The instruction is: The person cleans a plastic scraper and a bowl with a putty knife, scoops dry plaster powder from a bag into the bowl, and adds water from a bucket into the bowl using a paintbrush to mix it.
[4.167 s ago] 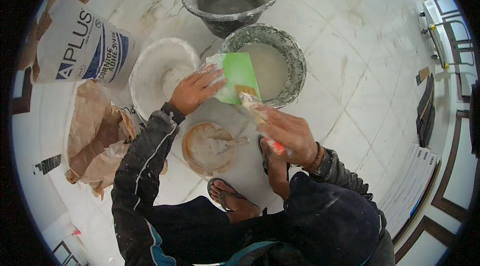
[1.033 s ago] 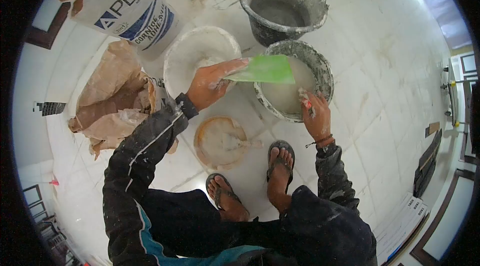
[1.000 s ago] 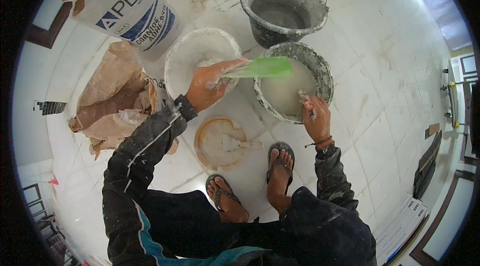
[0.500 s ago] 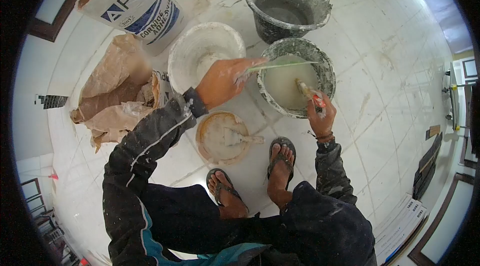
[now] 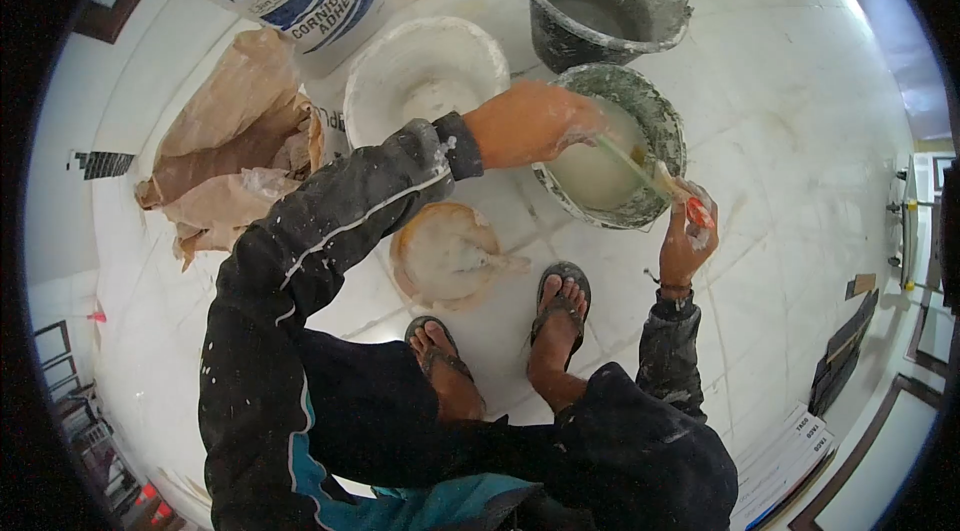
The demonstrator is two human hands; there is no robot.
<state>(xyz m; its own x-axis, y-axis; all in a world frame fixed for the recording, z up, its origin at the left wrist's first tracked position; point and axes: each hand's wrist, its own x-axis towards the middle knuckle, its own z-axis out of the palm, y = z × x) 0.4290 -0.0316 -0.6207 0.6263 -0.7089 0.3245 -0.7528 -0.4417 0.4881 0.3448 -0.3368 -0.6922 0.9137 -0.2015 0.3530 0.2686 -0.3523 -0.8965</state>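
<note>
My left hand (image 5: 535, 123) is closed on one end of a thin greenish flat blade (image 5: 628, 161), held over a bucket (image 5: 672, 116) of cloudy whitish water. At the bucket's near right rim, my right hand (image 5: 688, 249) grips what looks like a paintbrush (image 5: 699, 212) with a red handle. The brush's pale end meets the blade's far end or lies just beside it; I cannot tell which. Below my left forearm, a round shallow dish (image 5: 405, 266) holds whitish paste, with a paste-covered flat tool (image 5: 505, 262) lying in it.
A dark bucket (image 5: 540, 16) stands behind the water bucket. To its left are a white basin (image 5: 360, 81), a cornice adhesive bag (image 5: 330, 6) and a torn brown paper bag (image 5: 215, 136). My sandalled feet (image 5: 563, 296) are close to the dish. Long boxes (image 5: 790, 461) lie at right.
My left hand has moved right over the bucket, and the blade now slants down to the right. My right hand has drawn the brush out of the water to the rim.
</note>
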